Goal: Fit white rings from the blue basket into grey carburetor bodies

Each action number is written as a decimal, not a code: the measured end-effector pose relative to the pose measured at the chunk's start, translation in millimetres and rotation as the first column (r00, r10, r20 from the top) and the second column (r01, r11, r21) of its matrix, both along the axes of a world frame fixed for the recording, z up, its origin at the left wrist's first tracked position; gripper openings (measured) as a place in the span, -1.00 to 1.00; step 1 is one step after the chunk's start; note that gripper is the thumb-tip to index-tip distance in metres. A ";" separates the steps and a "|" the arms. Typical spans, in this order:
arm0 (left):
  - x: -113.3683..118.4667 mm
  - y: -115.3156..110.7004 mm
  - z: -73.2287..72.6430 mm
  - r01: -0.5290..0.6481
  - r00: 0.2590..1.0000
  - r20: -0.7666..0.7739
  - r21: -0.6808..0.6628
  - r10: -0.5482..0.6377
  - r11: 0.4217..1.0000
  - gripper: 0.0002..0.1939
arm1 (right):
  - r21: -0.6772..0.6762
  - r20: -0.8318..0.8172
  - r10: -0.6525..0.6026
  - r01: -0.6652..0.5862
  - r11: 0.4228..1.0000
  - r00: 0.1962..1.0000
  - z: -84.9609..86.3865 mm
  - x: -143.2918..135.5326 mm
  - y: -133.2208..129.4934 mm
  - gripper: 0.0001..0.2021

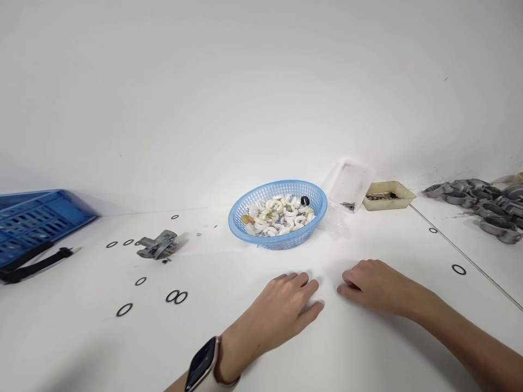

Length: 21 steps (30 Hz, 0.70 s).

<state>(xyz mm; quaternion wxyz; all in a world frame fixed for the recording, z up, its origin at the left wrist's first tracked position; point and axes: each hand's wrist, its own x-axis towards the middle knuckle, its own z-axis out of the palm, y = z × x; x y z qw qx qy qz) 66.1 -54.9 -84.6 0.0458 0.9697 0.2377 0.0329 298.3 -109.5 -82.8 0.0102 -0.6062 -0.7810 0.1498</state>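
Note:
My left hand (pixel 281 305), with a watch (pixel 203 362) on its wrist, lies palm down on the white table, thumb apart from the fingers and nothing in it. Facing it from the right, my right hand (pixel 370 286) rests loosely curled, with a small gap between thumb and forefinger and no object visible there. Just beyond both hands stands a blue plastic basket (pixel 278 242) with many white ring-like parts (pixel 281 212), a few yellowish ones and a black one. A grey metal casting (pixel 157 245) lies apart on the left.
Several black rubber rings (pixel 125 310) are scattered at left, with another ring (pixel 458 269) at right. A blue crate (pixel 41 218) with a black strap (pixel 36 264) is far left. Behind the basket's right side are a white tray (pixel 351 182), a cream tray (pixel 388 204) and grey metal parts (pixel 490 209).

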 end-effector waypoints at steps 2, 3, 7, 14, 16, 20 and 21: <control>-0.2 -0.3 0.0 -0.001 1.000 0.000 0.000 0.001 1.000 -0.83 | -0.001 0.002 0.000 0.000 1.000 1.000 -0.4 0.2 0.1 -0.59; -0.3 -0.4 -0.1 -0.001 1.000 -0.001 0.002 0.001 1.000 -0.83 | -0.003 0.002 -0.001 0.001 1.000 1.000 -0.6 0.2 0.2 -0.59; -0.7 -0.6 -0.4 0.000 1.000 -0.008 0.010 0.000 1.000 -0.84 | 0.004 -0.002 0.000 0.000 1.000 1.000 -1.3 0.1 0.9 -0.59; -0.1 -0.6 0.8 0.001 1.000 -0.017 0.004 -0.001 1.000 -0.83 | 0.008 0.001 0.003 -0.003 1.000 1.000 -0.9 -0.1 0.1 -0.59; 0.2 -0.3 0.9 0.000 1.000 -0.014 0.006 0.000 1.000 -0.83 | 0.007 0.003 0.003 -0.003 1.000 1.000 -0.5 -0.5 -0.3 -0.59; 0.4 0.5 0.3 -0.001 1.000 -0.010 0.008 0.001 1.000 -0.81 | 0.015 0.001 0.002 -0.002 1.000 1.000 -0.5 -0.5 -0.5 -0.59; 0.3 0.6 0.1 0.000 1.000 -0.010 0.009 0.001 1.000 -0.81 | 0.016 -0.001 0.002 -0.002 1.000 1.000 -0.7 -0.4 -0.4 -0.59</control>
